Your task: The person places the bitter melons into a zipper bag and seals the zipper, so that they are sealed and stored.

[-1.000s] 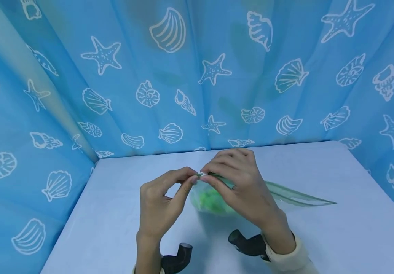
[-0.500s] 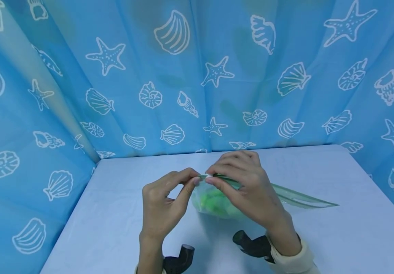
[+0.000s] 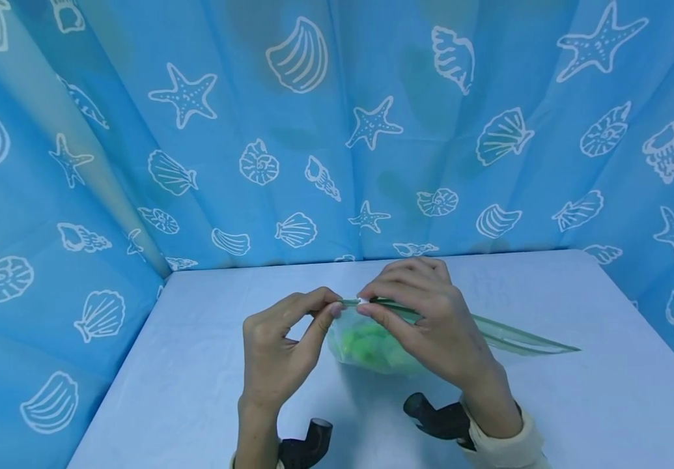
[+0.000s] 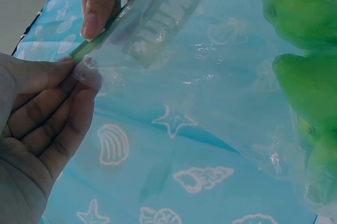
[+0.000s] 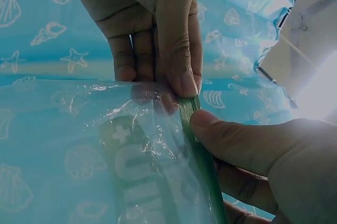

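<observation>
A clear zip bag (image 4: 221,103) with a green top strip holds several green, fruit-like things (image 4: 313,84). In the head view the bag (image 3: 345,345) is partly hidden by the right hand. My left hand (image 3: 286,342) pinches the left end of the green strip between thumb and forefinger. Close beside it, my right hand (image 3: 424,312) pinches a small white slider (image 3: 363,301) on the same strip. To the right of that hand the strip's edges (image 3: 524,339) stand apart. The right wrist view has the left hand (image 5: 158,34) above and the right hand (image 5: 263,155) at the right.
A white table (image 3: 155,391) lies under the hands. Behind it and at both sides hangs a blue curtain (image 3: 325,130) with white sea shells and starfish. Black curved pieces (image 3: 307,446) sit at both wrists.
My right hand has slid rightward along the strip with the white slider, away from the left hand's fingertips. The left hand keeps its pinch. The whole head view has shifted slightly.
</observation>
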### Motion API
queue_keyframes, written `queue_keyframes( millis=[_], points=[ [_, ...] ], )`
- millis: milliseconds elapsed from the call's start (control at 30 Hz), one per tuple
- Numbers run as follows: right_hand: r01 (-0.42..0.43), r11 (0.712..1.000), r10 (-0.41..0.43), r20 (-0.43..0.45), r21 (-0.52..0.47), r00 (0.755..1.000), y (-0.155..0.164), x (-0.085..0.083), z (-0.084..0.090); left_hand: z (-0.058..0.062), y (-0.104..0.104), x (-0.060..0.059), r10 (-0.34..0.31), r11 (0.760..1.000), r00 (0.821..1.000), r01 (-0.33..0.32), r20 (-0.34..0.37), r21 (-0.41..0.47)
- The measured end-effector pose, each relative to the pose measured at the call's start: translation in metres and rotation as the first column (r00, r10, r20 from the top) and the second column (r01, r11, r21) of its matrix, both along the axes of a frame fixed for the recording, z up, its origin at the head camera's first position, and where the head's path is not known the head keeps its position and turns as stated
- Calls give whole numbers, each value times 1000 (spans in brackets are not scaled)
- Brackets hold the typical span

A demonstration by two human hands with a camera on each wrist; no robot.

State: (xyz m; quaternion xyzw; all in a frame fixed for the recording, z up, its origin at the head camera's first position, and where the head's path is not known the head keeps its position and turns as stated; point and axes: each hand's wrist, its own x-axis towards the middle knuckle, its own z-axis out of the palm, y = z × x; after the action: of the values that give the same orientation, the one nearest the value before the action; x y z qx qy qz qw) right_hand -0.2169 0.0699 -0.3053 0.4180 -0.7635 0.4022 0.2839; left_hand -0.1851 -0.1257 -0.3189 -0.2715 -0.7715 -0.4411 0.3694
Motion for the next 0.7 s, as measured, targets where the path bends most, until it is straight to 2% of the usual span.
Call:
queue_keyframes(
  millis=[133, 300, 400, 467, 567, 633, 700],
  points=[
    [5, 1000, -5, 6, 5, 1000, 0, 0, 0, 0, -1, 0, -3, 1000, 1000, 3, 20, 6],
    [23, 999, -23, 4, 24, 1000, -1, 0, -1, 0, -2, 1, -6, 1000, 993, 4, 118, 18],
    [25, 999, -25, -5, 30, 1000, -3, 0, -1, 0, -3, 2, -9, 1000, 989, 7, 149, 12],
    [23, 999, -23, -12, 31, 1000, -4, 1, -1, 7, -2, 5, -8, 1000, 989, 7, 149, 7],
    [17, 999, -16, -21, 28, 1000, -5, 1, -1, 9, -2, 6, -12, 1000, 992, 12, 124, 3],
    [14, 1000, -14, -23, 22, 1000, -5, 1, -2, 8, -2, 6, -20, 1000, 995, 20, 102, 4],
    [12, 1000, -12, -21, 18, 1000, -5, 1, -4, -1, -4, 2, -29, 1000, 996, 29, 82, 4]
  ],
)
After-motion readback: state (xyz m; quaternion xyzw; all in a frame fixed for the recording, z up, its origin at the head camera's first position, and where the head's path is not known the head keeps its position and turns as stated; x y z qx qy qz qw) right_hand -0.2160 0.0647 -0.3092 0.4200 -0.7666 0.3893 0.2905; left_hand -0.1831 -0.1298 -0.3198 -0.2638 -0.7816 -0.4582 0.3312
